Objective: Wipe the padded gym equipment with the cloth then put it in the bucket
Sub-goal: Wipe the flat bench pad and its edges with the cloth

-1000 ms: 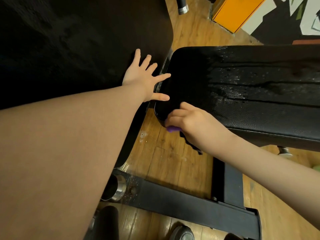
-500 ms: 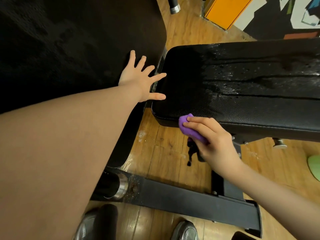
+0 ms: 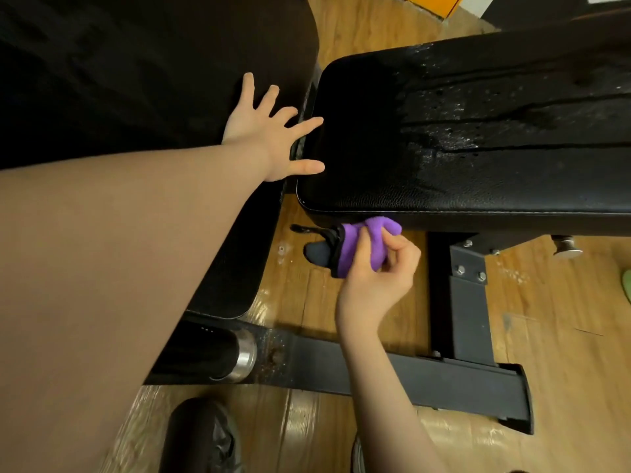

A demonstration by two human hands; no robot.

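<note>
Nearest the camera, a dark rounded shoe stands on the glossy wooden floor, and a flat black steel base bar of the bench frame runs across it, with a chrome-capped roller at its left end. Above the bar, the right hand grips a bunched purple cloth with a black edge, fingers curled round it; the cloth touches the underside lip of the black padded seat, just below its piped front edge. Open floor lies between that edge and the base bar. The seat is pebbled leatherette, rounded at the corners, its farther surface streaked and beaded wet. The left hand lies flat with fingers spread on the neighbouring black pad, its thumb and forefinger reaching over the narrow gap between the pads.
</note>
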